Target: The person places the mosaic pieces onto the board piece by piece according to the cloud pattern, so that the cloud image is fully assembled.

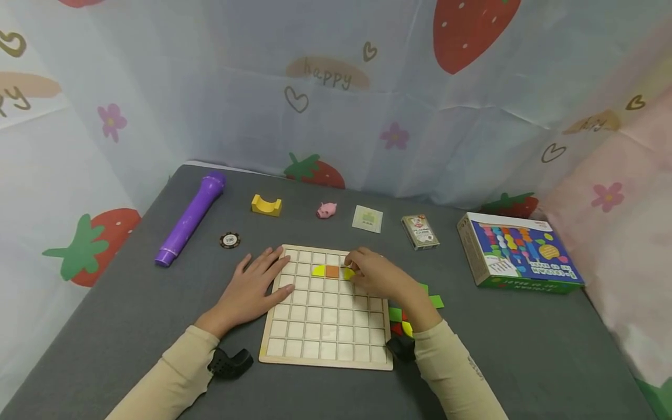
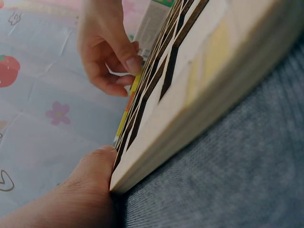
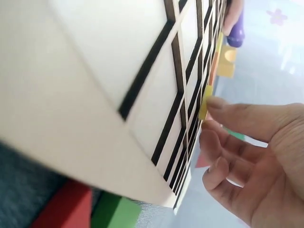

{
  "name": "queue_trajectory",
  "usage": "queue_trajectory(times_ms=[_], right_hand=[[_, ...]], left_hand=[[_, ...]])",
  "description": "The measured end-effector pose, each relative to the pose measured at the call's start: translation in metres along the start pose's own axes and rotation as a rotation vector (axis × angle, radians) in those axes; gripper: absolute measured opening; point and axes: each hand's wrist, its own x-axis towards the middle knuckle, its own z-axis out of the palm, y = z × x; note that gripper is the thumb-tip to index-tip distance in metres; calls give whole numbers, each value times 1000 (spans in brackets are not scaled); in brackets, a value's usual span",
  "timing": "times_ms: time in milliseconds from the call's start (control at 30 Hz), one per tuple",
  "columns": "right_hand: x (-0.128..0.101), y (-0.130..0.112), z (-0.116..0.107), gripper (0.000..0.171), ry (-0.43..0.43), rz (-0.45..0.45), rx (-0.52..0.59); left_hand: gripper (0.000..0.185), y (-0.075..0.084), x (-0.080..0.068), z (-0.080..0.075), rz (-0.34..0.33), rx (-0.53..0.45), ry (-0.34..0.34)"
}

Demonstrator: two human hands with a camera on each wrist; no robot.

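A wooden grid board (image 1: 329, 298) with square cells lies on the table before me. My left hand (image 1: 254, 289) rests with spread fingers on the board's left edge. Over the upper right cells, my right hand (image 1: 375, 273) pinches a yellow tile (image 3: 205, 102) between thumb and finger, right at the grid. In the same row sit an orange square tile (image 1: 332, 272) and, left of it, another yellow tile (image 1: 319, 270) with a curved side. Partly under the right forearm, several loose green, red and yellow tiles (image 1: 395, 315) lie beside the board.
Behind the board are a poker chip (image 1: 230, 240), a yellow curved block (image 1: 266, 205), a pink pig figure (image 1: 326, 210), a small square packet (image 1: 367, 219) and a playing card box (image 1: 420, 231). A purple toy microphone (image 1: 191, 219) lies left, a colourful box (image 1: 520, 254) right.
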Motion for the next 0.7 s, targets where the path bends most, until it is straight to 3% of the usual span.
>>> queue_trajectory(times_ms=[700], right_hand=[[5,-7,-1,22,-9,6,-14]], left_hand=[[68,0,0,-1,-27,-4,-52]])
